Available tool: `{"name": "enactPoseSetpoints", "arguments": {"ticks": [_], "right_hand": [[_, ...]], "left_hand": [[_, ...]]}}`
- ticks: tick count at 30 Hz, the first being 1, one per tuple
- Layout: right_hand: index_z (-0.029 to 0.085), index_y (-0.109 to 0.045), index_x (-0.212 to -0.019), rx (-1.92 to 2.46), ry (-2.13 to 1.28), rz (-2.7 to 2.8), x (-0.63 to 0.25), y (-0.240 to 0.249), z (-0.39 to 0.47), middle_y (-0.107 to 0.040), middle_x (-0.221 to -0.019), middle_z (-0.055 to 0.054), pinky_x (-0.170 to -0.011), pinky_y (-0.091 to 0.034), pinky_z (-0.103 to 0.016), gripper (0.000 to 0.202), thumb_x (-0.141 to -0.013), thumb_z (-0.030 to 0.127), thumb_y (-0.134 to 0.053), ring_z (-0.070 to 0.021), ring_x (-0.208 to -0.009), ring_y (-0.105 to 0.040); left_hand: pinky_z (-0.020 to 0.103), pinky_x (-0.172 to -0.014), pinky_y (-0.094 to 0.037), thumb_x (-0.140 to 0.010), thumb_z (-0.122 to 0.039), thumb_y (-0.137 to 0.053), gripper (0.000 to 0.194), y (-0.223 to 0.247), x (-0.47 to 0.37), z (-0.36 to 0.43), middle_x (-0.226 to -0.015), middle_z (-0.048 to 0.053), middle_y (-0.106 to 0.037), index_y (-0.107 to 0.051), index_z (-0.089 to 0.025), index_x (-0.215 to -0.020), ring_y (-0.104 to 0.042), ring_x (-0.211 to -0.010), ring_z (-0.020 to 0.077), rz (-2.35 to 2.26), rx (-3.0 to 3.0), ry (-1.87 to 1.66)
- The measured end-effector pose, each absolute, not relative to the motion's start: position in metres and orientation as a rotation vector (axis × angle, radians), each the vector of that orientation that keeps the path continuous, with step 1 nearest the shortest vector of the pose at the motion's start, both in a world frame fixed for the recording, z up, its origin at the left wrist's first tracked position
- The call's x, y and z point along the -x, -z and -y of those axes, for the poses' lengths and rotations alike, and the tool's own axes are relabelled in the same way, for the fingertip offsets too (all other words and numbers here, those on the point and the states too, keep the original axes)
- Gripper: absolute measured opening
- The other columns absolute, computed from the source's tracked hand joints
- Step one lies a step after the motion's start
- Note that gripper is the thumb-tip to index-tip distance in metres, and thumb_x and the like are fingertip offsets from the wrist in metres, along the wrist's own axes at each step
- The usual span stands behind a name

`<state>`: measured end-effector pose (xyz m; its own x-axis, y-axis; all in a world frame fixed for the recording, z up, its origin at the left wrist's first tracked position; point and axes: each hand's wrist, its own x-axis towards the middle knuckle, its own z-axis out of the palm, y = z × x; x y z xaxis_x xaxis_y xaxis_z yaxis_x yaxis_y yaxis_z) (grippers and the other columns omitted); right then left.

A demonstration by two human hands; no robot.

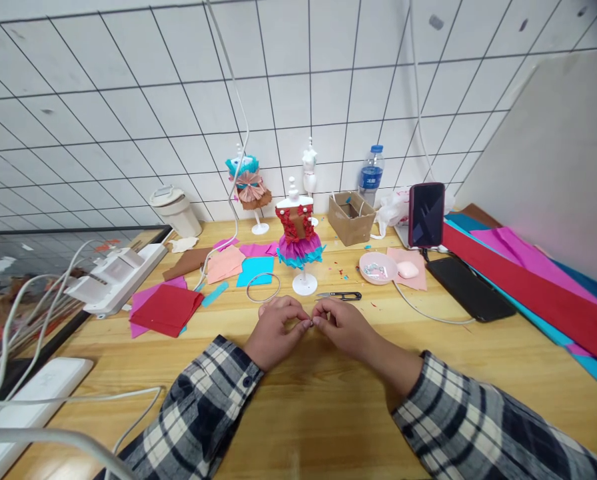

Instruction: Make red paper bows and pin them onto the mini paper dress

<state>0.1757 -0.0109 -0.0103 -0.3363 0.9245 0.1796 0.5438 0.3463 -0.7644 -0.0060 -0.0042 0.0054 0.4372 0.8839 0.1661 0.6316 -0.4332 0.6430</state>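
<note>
My left hand (pixel 280 331) and my right hand (pixel 346 327) meet over the front of the wooden table, fingertips pinched together. Between them is a tiny dark item, too small to name. Just behind the hands lie thread snips (pixel 339 295) and a thin ring (pixel 263 288). A small mannequin (pixel 298 223) stands upright behind them, dressed in a red and brown bodice with a purple and blue frilled skirt. To its right, a pink bowl (pixel 378 268) holds small shiny pieces.
Coloured paper sheets (pixel 166 310) lie at left, and long paper strips (pixel 518 280) at right. At the back stand another dressed mannequin (pixel 251 187), a bare one (pixel 309 167), a cardboard box (pixel 351 223), and a water bottle (pixel 371 175). A phone (pixel 426 215) stands propped up. Cables (pixel 138 393) cross the left side.
</note>
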Motion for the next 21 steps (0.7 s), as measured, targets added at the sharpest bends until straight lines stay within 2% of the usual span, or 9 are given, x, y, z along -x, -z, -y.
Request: {"name": "enactPoseSetpoints", "arguments": {"ticks": [3,5,9,14,21], "right_hand": [[0.019,-0.057,-0.073,1.284,-0.803,2.000,-0.175,0.010,0.012,-0.055,-0.067,0.003,-0.055,-0.034,-0.022,0.006,-0.078,0.018,-0.055,-0.0102,-0.058,-0.046],[0.019,-0.058,-0.080,1.312,-0.798,1.945,-0.177,0.009,0.012,-0.056,-0.069,0.003,-0.055,-0.036,-0.022,0.003,-0.078,0.021,-0.058,-0.0101,-0.058,-0.047],[0.020,-0.057,-0.097,1.328,-0.584,1.861,-0.183,0.005,0.013,-0.058,-0.076,0.001,-0.060,-0.040,-0.024,0.019,-0.079,0.024,-0.060,-0.0124,-0.067,-0.055],[0.025,-0.065,-0.097,1.200,-0.336,2.061,-0.185,0.003,0.019,-0.064,-0.091,-0.003,-0.070,-0.043,-0.024,0.016,-0.088,0.027,-0.052,-0.0136,-0.081,-0.059],[0.023,-0.067,-0.092,1.217,-0.219,2.177,-0.184,0.003,0.021,-0.066,-0.089,-0.003,-0.066,-0.041,-0.023,0.021,-0.091,0.030,-0.048,-0.0128,-0.079,-0.060]], "left_hand": [[0.031,-0.078,-0.041,-0.079,-0.029,-0.059,0.015,-0.008,0.004,0.005,-0.080,0.003,-0.062,-0.068,-0.020,-0.072,-0.055,-0.082,0.0177,-1.242,-2.201,-0.705],[0.031,-0.078,-0.042,-0.077,-0.027,-0.060,0.015,-0.009,0.004,0.005,-0.078,0.004,-0.062,-0.067,-0.019,-0.067,-0.056,-0.080,0.0174,-1.225,-2.164,-0.755],[0.030,-0.078,-0.044,-0.079,-0.031,-0.059,0.018,-0.009,0.005,0.002,-0.078,0.005,-0.063,-0.070,-0.018,-0.071,-0.058,-0.080,0.0177,-1.242,-1.925,-0.836],[0.029,-0.081,-0.044,-0.084,-0.038,-0.054,0.029,-0.004,0.008,0.000,-0.083,0.006,-0.063,-0.073,-0.016,-0.082,-0.058,-0.083,0.0177,-1.166,-1.727,-0.825],[0.030,-0.083,-0.043,-0.082,-0.035,-0.057,0.025,-0.003,0.008,0.002,-0.086,0.006,-0.062,-0.074,-0.018,-0.089,-0.057,-0.086,0.0183,-1.101,-1.785,-0.815]]}}
